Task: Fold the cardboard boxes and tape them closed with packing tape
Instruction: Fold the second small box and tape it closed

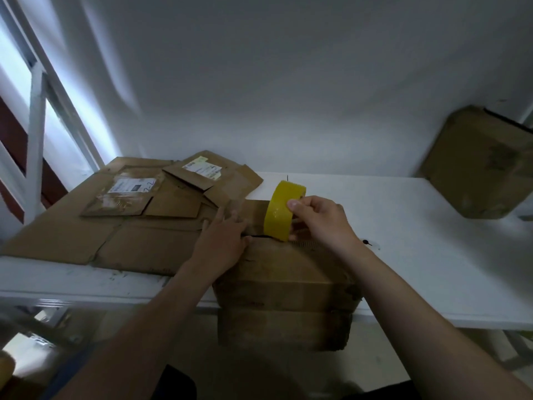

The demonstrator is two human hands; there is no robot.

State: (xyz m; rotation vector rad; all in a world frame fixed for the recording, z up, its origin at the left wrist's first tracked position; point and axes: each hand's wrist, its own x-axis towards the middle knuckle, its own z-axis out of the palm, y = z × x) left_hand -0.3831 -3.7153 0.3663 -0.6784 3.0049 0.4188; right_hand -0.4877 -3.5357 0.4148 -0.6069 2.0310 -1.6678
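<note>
- Spanning the view, a white table (403, 226) runs from the window side at left to the right edge.
- Flat cardboard (72, 238) covers the table's left part in overlapping sheets, with smaller folded pieces on top.
- A box (285, 287) sits at the table's near edge, just right of the flat cardboard and partly overhanging the edge. Its top flaps are folded down, and a dark seam shows between them.
- A second box (478, 166) stands tilted at the far right, well apart from the first. It is blurred.
- The left hand (222, 241) lies flat on the box top with straight fingers, pressing the flaps beside the seam and gripping nothing.
- The right hand (320, 220) grasps the tape, thumb on the outer face and fingers curled round it.
- The tape (281, 212), a yellow roll, stands on edge, its lower rim touching the box top at the seam.
- Two white labels (131, 186) are stuck on the flat cardboard.
</note>
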